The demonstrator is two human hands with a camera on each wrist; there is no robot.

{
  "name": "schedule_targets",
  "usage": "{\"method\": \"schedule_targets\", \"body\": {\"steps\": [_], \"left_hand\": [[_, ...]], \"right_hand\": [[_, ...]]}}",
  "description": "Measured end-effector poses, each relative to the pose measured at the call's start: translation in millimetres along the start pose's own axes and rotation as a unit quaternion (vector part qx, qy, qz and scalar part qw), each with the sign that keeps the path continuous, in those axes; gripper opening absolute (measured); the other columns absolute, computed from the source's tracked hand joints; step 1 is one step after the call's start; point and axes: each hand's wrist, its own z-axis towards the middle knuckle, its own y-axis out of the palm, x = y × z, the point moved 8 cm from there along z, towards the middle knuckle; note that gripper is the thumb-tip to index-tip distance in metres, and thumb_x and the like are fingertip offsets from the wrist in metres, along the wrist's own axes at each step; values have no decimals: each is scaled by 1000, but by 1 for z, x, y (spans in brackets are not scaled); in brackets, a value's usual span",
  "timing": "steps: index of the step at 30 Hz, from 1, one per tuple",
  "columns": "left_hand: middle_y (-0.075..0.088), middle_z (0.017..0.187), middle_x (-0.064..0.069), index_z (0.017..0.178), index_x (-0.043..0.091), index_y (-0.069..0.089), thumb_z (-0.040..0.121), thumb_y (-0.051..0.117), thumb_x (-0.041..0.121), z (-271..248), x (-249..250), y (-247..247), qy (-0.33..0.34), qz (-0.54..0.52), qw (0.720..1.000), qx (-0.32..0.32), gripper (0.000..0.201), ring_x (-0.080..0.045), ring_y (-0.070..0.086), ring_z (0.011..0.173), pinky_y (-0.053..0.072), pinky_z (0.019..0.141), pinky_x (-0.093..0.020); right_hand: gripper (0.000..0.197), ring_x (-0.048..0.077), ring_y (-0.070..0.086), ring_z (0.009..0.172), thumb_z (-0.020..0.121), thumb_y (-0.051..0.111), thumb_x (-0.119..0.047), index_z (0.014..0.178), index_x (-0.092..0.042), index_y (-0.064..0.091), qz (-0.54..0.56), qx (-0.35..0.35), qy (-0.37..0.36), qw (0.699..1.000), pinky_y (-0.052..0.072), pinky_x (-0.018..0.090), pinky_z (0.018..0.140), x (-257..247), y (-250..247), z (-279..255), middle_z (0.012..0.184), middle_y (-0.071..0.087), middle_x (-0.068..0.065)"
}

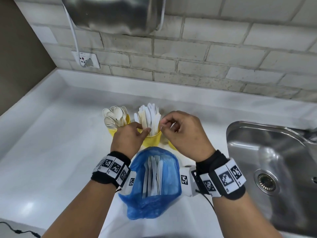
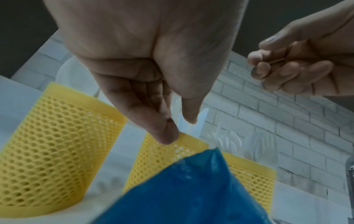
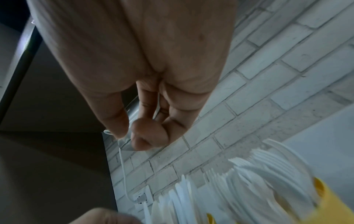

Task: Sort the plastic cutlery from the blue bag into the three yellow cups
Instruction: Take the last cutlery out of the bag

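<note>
A knife point(image 1: 148, 125) was pinched by the left hand point(image 1: 131, 134) at the middle cup point(image 1: 151, 140); the right hand point(image 1: 184, 133) was curled, its contents unclear. The crowded cup could be tipped.

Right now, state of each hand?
Left hand: at the middle cup, pinching a white cutlery piece over it.
Right hand: fingers curled; anything held cannot be told.

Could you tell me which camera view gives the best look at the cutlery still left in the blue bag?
The head view: it looks down into the open blue bag, showing the white cutlery inside. The left wrist view shows only the bag's blue outside; the right wrist view misses the bag.
</note>
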Motion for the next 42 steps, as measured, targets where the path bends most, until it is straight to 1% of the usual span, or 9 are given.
{"method": "schedule_targets", "body": {"steps": [5, 9, 14, 20, 26, 31, 36, 38, 42], "left_hand": [[64, 56, 6, 101, 20, 49, 88, 76, 42, -36, 18, -25, 0, -37, 997, 69, 37, -17, 65, 65, 47, 65, -31], [62, 52, 2, 89, 21, 51, 84, 79, 41, -65, 20, -6, 33, -35, 998, -29, 35, -14, 63, 56, 49, 59, -32], [67, 72, 7, 83, 25, 60, 80, 81, 44, -99, 3, 32, 37, 23, 984, -174, 29, -5, 62, 70, 47, 66, -25], [59, 97, 7, 96, 31, 55, 75, 80, 51, -124, -17, 54, 26, 60, 979, -191, 39, -12, 57, 87, 42, 72, -25], [57, 123, -10, 124, 6, 51, 83, 72, 59, -134, -29, 62, -40, 150, 971, -184, 70, -26, 59, 112, 49, 91, -35], [64, 119, -10, 127, 5, 54, 75, 68, 73, -132, -37, 69, -114, 151, 964, -188, 86, -26, 66, 106, 55, 89, -36], [62, 121, -10, 130, 14, 54, 77, 63, 68, -129, -21, 80, -102, 168, 957, -213, 76, -26, 63, 110, 48, 84, -32], [62, 116, -8, 127, 19, 56, 67, 56, 71, -123, -24, 91, -96, 185, 953, -218, 79, -24, 61, 98, 45, 76, -30], [68, 109, -6, 114, 10, 57, 75, 68, 49, -119, -22, 92, -109, 200, 945, -235, 56, -21, 63, 89, 48, 73, -27]], "right_hand": [[8, 4, 62, 70, 88, 72, -9, 86, -17, 75, 38, -46, 34, 998, 50, 15, 69, 14, 19, -39, 79, 71, -7], [5, 7, 64, 72, 89, 69, -14, 87, -17, 74, -2, -112, 57, 992, 54, 24, 72, 32, 41, -67, 77, 71, -6], [11, 11, 65, 73, 88, 63, -15, 84, -16, 74, -68, -161, 93, 980, 53, 30, 75, 54, 61, -94, 76, 71, -7], [21, 26, 66, 81, 92, 55, -16, 82, -6, 70, -148, -173, 144, 963, 54, 42, 76, 88, 72, -121, 84, 73, 8], [21, 28, 65, 89, 94, 53, -15, 89, -3, 69, -207, -200, 171, 942, 55, 42, 81, 108, 79, -137, 97, 68, 13], [21, 30, 64, 102, 97, 53, -13, 109, -5, 69, -245, -245, 177, 921, 53, 36, 87, 116, 93, -140, 115, 64, 14], [33, 38, 63, 104, 97, 53, -12, 130, -12, 61, -259, -291, 162, 907, 51, 39, 91, 116, 107, -137, 130, 50, 17], [41, 40, 64, 101, 96, 53, -11, 136, -20, 57, -260, -310, 160, 901, 53, 40, 92, 117, 109, -137, 130, 47, 15], [53, 40, 63, 104, 96, 52, -13, 144, -37, 50, -264, -337, 144, 892, 53, 43, 97, 117, 114, -140, 127, 46, 12]]}}
